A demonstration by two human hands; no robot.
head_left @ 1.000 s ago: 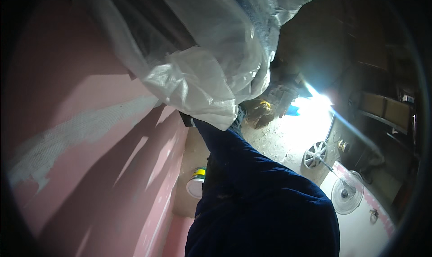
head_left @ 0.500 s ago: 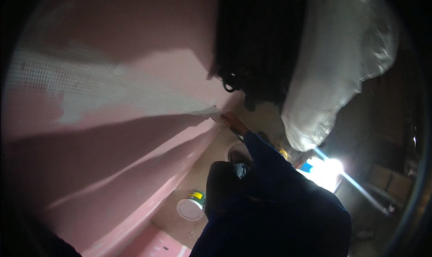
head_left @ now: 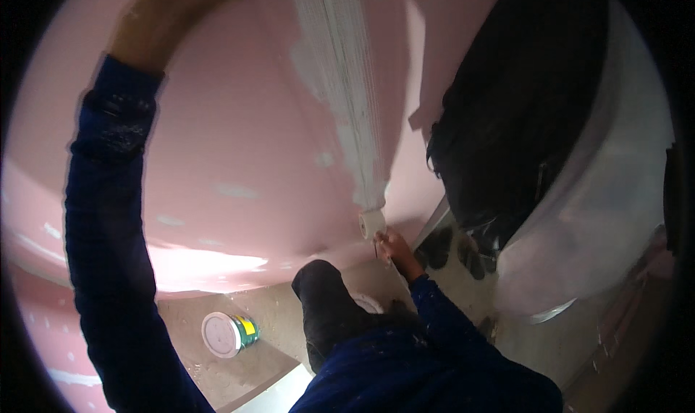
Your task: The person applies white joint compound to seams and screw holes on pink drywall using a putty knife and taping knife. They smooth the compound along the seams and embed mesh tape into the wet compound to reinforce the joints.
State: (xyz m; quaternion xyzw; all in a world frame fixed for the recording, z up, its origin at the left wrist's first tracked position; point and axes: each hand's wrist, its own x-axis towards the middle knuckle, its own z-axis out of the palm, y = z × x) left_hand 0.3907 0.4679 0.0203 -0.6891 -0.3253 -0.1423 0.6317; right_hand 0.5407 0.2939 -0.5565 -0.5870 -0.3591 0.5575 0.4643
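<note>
Pink drywall (head_left: 217, 159) filled the view, mesh tape (head_left: 347, 87) already run down most of its seam, the right hand (head_left: 394, 246) gripping the tape roll (head_left: 372, 223) near the floor, the left hand (head_left: 174, 7) pressed flat up high, its fingers hidden.

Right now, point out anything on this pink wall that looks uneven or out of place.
Nothing looks damaged. The white mesh tape strip runs straight down the pink wall to the roll at the right hand. White compound beside it is patchy, with stray dabs further left. The left hand presses the wall higher up.
</note>
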